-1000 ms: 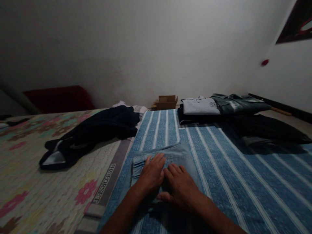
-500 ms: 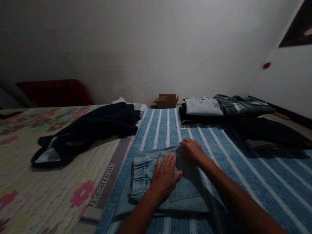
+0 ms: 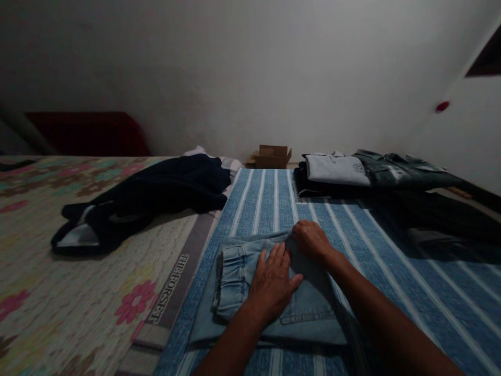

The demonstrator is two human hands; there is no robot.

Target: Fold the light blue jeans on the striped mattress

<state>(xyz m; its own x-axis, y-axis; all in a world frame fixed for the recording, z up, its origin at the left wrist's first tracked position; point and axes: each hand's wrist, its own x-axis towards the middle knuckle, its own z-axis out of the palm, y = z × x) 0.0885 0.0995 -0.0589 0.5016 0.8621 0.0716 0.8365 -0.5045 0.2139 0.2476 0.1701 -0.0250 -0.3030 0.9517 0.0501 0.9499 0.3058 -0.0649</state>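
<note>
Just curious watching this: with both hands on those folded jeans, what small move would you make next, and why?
Probably sweep the right hand along the far edge to flatten it. The left hand already presses flat on the folded jeans, pinning them to the striped blue sheet, while the right rests at their far corner.

Your bed (image 3: 391, 261) carries folded jeans (image 3: 305, 308) near you, a dark heap (image 3: 156, 193) far left, and folded clothes (image 3: 352, 172) stacked far right.
</note>
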